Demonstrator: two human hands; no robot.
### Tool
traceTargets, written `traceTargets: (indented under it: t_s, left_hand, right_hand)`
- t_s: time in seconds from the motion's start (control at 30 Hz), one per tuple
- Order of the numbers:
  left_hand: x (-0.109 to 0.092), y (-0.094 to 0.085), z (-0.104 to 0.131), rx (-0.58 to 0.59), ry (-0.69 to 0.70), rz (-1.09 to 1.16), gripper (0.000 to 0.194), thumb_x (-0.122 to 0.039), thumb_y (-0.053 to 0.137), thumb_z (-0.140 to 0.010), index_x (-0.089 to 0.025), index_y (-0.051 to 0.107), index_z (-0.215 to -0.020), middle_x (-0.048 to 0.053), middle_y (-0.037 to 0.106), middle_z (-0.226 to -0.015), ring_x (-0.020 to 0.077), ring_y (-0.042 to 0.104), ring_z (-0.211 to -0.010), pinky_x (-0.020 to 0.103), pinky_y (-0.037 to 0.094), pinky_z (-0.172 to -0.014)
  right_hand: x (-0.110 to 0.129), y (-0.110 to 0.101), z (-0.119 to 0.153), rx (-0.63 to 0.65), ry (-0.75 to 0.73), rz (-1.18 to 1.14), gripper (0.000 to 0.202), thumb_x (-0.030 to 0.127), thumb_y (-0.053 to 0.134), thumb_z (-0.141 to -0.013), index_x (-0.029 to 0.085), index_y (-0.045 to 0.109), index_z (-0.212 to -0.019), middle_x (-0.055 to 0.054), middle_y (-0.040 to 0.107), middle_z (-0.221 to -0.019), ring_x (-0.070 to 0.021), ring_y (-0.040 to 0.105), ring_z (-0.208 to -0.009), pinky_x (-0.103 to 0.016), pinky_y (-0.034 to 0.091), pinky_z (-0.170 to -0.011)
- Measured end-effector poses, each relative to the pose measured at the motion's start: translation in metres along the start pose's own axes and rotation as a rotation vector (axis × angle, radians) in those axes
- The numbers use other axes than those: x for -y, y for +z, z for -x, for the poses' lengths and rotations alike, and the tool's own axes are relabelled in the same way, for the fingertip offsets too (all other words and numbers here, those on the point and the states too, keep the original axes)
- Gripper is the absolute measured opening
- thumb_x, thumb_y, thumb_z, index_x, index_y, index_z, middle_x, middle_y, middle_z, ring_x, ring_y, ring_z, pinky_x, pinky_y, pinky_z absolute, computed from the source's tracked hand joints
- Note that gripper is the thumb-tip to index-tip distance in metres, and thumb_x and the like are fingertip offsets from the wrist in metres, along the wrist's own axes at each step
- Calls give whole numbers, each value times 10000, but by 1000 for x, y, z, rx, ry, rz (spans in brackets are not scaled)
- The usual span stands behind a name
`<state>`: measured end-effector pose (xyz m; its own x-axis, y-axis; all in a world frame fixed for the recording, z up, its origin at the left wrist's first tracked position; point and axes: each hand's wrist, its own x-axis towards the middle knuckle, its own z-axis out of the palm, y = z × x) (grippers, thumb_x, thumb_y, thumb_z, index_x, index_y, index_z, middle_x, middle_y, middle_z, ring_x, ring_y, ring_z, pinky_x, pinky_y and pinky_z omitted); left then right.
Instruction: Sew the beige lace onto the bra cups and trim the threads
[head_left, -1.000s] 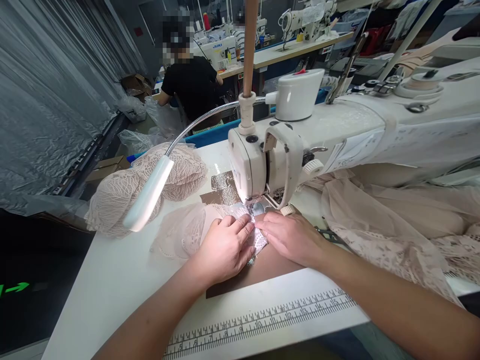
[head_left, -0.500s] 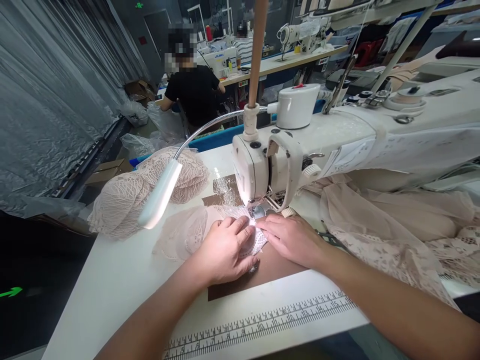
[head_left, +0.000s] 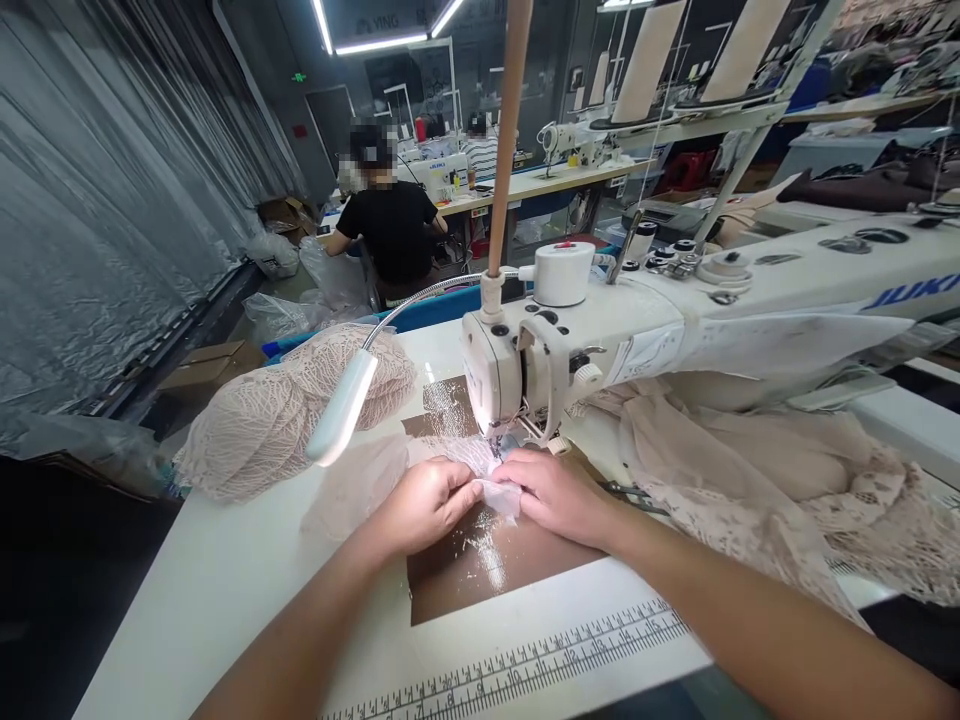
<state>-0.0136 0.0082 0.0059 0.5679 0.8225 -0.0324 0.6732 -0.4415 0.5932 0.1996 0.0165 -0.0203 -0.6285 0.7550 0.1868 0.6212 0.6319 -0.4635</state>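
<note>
Under the needle of a white sewing machine (head_left: 491, 375) lies a pale, sheer lace fabric piece (head_left: 499, 497). My left hand (head_left: 427, 505) pinches its near edge between thumb and bent fingers, left of the presser foot. Right of the needle, my right hand (head_left: 559, 495) is closed on the same piece, thumb hidden beneath, fingertips close to the foot. The fabric stretches between both hands over a shiny brown sheet (head_left: 450, 590) on the table. More sheer fabric (head_left: 352, 490) spreads out left of my left hand.
A bundle of beige lace (head_left: 240, 430) sits at the table's left, behind a lit gooseneck lamp (head_left: 345, 410). Beige lace and mesh (head_left: 705, 450) lie under the machine arm. A ruler strip (head_left: 517, 680) runs along the front edge. A co-worker (head_left: 390, 235) sits farther back.
My left hand went from lying spread over the fabric to pinching its edge. The fabric's near edge has been folded or lifted between my hands. The camera view has tilted up.
</note>
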Motion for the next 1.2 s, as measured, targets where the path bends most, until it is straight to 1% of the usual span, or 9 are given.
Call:
traceTargets:
  t_s: [0.07, 0.13, 0.23, 0.33, 0.47, 0.57, 0.73, 0.9, 1.2]
  left_hand:
    - [5, 0, -1, -6, -25, 104, 372, -385, 386, -919, -168, 407, -618, -29, 413, -610, 99, 394, -580, 217, 332, -554]
    - [8, 2, -1, 2, -65, 234, 384, -405, 375, -919, -169, 390, -617, -38, 381, -581, 88, 352, -547, 208, 302, -518]
    - [10, 4, 1, 22, -102, 382, 391, -431, 364, -917, -169, 393, -628, -46, 363, -557, 76, 309, -513, 201, 278, -483]
    - [9, 2, 3, 36, -76, 381, 375, -428, 395, -906, -164, 427, -642, -41, 383, -578, 78, 321, -529, 201, 295, -493]
    - [2, -7, 6, 90, -16, 256, 319, -375, 415, -909, -161, 484, -683, -28, 456, -612, 91, 396, -558, 213, 334, -525]
    - [-4, -11, 7, 91, 71, 46, 261, -311, 417, -913, -163, 549, -744, -8, 534, -668, 113, 480, -622, 235, 389, -609]
    - [-9, 3, 6, 24, 174, -321, 253, -273, 431, -903, -190, 613, -1058, 78, 631, -961, 197, 575, -869, 327, 433, -774]
    - [-11, 16, 4, 23, 169, -465, 368, -281, 372, -922, -191, 527, -1243, 97, 518, -1324, 230, 545, -955, 394, 427, -817]
    - [-6, 15, -6, 21, 157, -580, 441, -314, 360, -915, -152, 484, -1306, 85, 473, -1386, 248, 502, -901, 416, 411, -768]
  right_hand:
    - [0, 4, -3, -17, 9, -27, 163, 168, 502, -844, 184, 630, -743, 4, 578, -735, -105, 511, -633, -207, 337, -561]
    - [-1, 6, -3, -34, 14, -58, 252, 201, 489, -867, 169, 574, -632, 13, 531, -666, -98, 481, -592, -206, 324, -545]
    - [-2, 6, -2, -57, 4, -122, 269, 257, 472, -899, 174, 591, -672, 13, 536, -691, -100, 502, -630, -208, 350, -587]
    - [-1, 5, 0, -78, -6, -108, 181, 247, 495, -887, 182, 630, -785, -2, 568, -776, -107, 518, -685, -216, 363, -626]
    - [4, 3, 8, -45, -56, -13, 297, 256, 488, -886, 166, 579, -618, 5, 514, -647, -105, 457, -603, -226, 324, -575]
    - [6, 2, 16, -25, -66, 49, 372, 262, 462, -901, 164, 542, -552, 4, 495, -597, -104, 431, -574, -236, 305, -566]
    - [10, -1, 23, 9, 9, 79, 344, 220, 435, -905, 167, 575, -595, -5, 540, -606, -109, 461, -580, -240, 295, -555]
    - [16, -2, 23, 16, 70, 132, 362, 209, 430, -896, 167, 528, -550, 5, 503, -569, -99, 432, -531, -246, 267, -521]
    - [12, 3, 24, -30, 26, 137, 319, 201, 440, -900, 176, 590, -619, 2, 537, -614, -112, 487, -588, -251, 324, -580]
